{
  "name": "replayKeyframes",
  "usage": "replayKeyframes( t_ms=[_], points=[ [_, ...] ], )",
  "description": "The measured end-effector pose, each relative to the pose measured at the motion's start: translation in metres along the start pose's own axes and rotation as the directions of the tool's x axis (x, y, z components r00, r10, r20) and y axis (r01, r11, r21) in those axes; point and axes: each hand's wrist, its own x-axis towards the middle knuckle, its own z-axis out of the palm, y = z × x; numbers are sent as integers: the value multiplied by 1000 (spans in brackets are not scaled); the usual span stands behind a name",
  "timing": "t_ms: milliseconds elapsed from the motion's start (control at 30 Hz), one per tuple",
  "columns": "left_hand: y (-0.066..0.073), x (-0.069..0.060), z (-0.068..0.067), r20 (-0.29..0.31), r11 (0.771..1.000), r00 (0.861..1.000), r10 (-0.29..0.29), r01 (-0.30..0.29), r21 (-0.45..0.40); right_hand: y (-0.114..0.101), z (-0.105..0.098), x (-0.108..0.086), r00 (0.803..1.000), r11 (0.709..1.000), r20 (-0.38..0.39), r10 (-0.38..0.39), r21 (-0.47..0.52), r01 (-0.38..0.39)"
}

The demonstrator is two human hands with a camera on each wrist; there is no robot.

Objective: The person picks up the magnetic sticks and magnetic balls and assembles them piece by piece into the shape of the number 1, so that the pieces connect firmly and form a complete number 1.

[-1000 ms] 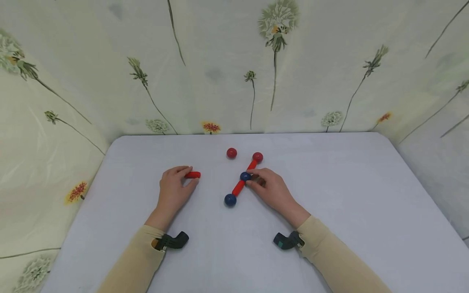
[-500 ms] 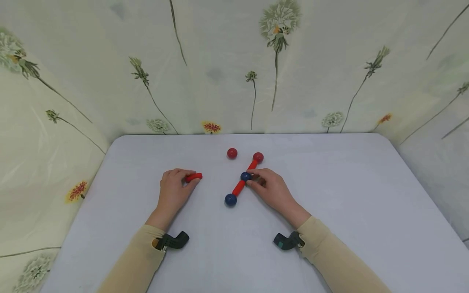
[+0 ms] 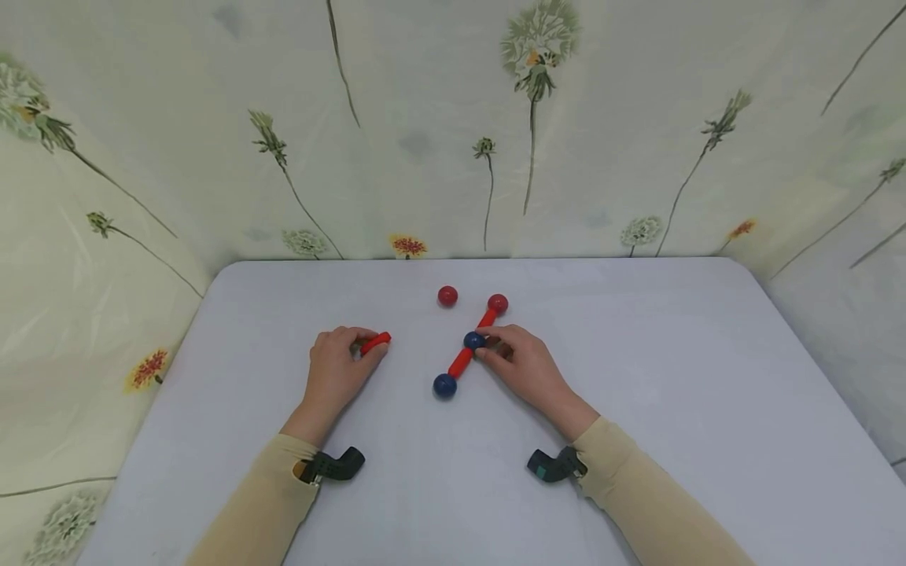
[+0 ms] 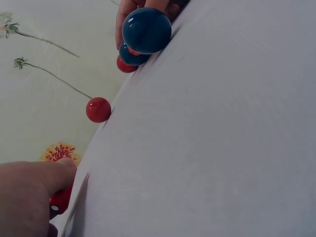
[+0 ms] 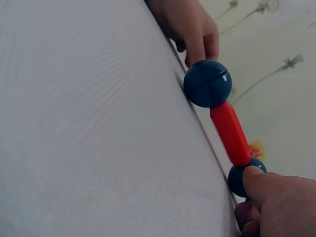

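Now, left of centre: left hand (image 3: 338, 365) is narrowly pinching red rod (image 3: 377, 343) | right of centre: right hand (image 3: 527, 363) is likewise pinching middle blue ball (image 3: 473, 340) of linked assembly (image 3: 460, 364)

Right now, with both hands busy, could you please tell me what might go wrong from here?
The lone red ball stands unattached on the white table and might roll if knocked. The right hand grips the joined chain only at its middle blue ball, so it could swivel when pushed. The left hand pinches the loose red rod, which may slip.
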Motion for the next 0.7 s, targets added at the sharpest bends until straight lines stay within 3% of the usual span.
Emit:
replayKeyframes(
  t_ms=[700],
  points=[
    [2,-2,-3,-20,996,1000,6,-8,-93,-1,0,0,1000,1000,-3,3,-3,-3]
  ],
)
